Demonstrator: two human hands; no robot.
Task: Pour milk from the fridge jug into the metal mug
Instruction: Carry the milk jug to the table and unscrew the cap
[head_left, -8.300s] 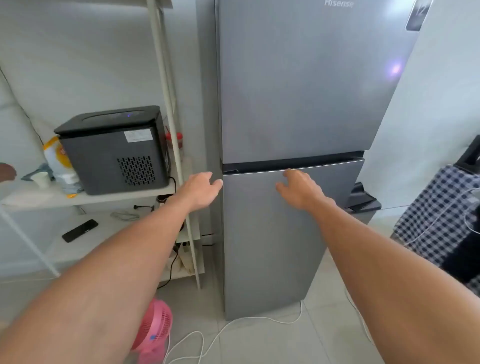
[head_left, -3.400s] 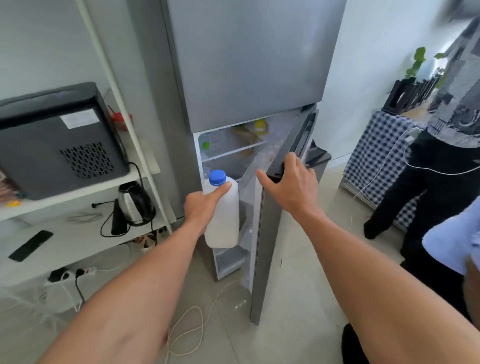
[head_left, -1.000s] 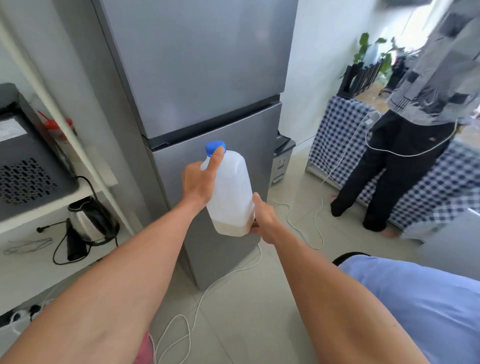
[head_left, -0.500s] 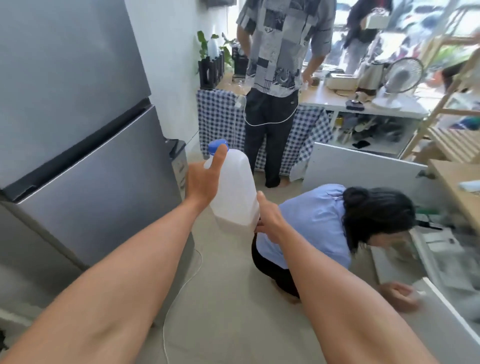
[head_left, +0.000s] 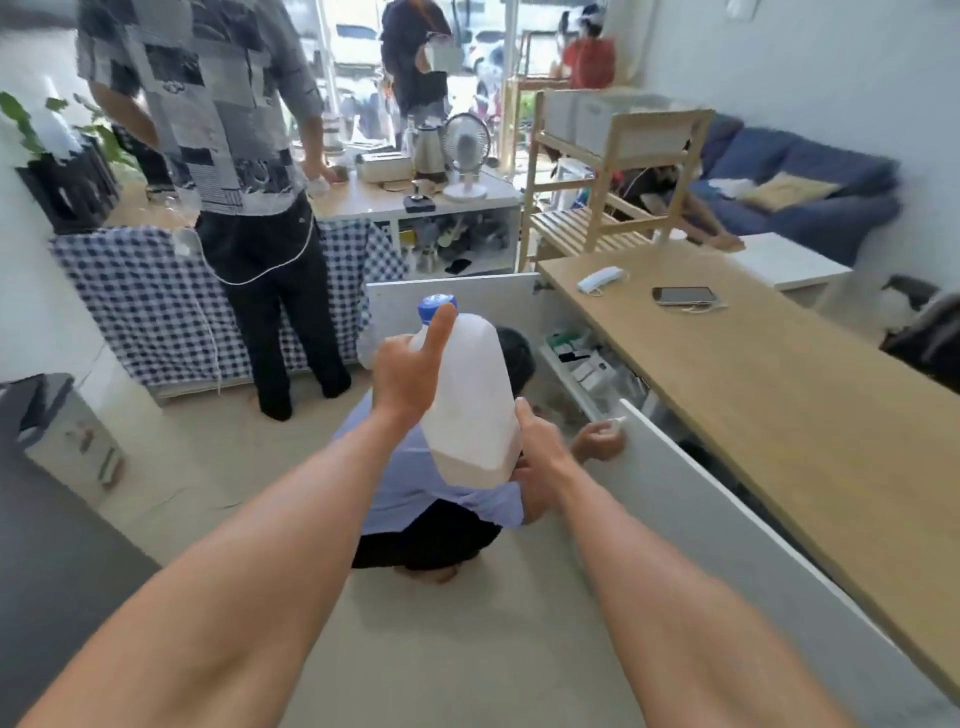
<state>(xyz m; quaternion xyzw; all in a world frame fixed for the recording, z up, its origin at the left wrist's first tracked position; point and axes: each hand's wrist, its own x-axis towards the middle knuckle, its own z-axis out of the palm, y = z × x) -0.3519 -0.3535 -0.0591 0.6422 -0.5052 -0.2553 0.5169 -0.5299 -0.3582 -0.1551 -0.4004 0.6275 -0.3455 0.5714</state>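
I carry a white plastic milk jug (head_left: 470, 395) with a blue cap (head_left: 436, 305) upright in front of me, in mid-air at the middle of the view. My left hand (head_left: 410, 376) grips its handle side, the forefinger stretched up against the cap. My right hand (head_left: 537, 449) supports the jug's lower right corner from beneath. No metal mug shows anywhere in view.
A person in a blue shirt (head_left: 415, 488) crouches on the floor right ahead, reaching into an open white cabinet (head_left: 675, 493). A long wooden counter (head_left: 769, 395) with a phone (head_left: 683, 295) runs along the right. Another person (head_left: 234, 171) stands at a checked-cloth table (head_left: 156, 301).
I have turned right, away from the shut fridge, which has left the view. The jug stays held in both hands. The wooden counter and crouching person have come nearer.
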